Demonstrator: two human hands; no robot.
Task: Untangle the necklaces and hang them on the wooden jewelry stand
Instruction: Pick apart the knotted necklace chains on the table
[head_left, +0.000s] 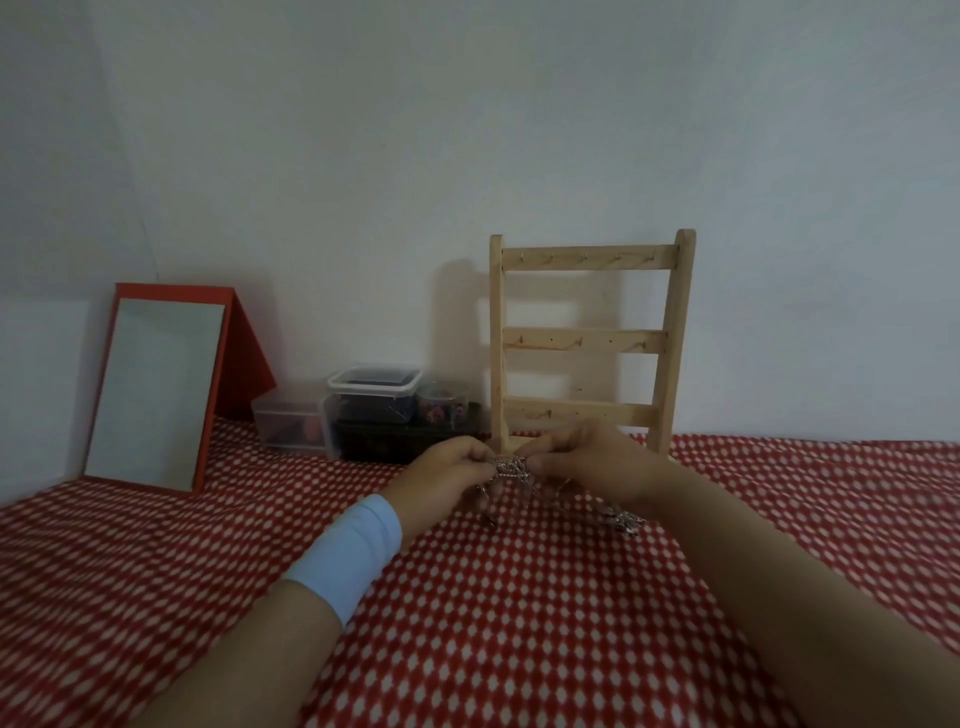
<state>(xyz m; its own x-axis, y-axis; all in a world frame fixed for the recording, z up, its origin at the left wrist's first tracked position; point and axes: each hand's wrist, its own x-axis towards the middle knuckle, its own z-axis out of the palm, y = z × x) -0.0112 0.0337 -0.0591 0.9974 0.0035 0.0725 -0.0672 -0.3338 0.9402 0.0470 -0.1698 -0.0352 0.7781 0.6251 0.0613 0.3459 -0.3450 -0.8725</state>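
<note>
Left hand (447, 478) and right hand (597, 462) each pinch the tangled silver necklaces (510, 466), fingers (475, 458) curled. Judgement: loosen the knot outward, free 1 chain, avoid hard pulls.

pale wall (467, 130) is filling the upper frame in dim light. red dotted cloth (519, 623) is covering the lower half. red-framed mirror (156, 395) is standing tilted at left; clear plastic boxes (374, 402) are sitting at centre.

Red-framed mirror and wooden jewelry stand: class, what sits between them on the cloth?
In the head view, a cluster of clear plastic boxes, some stacked, sits between the mirror and the jewelry stand.
</note>
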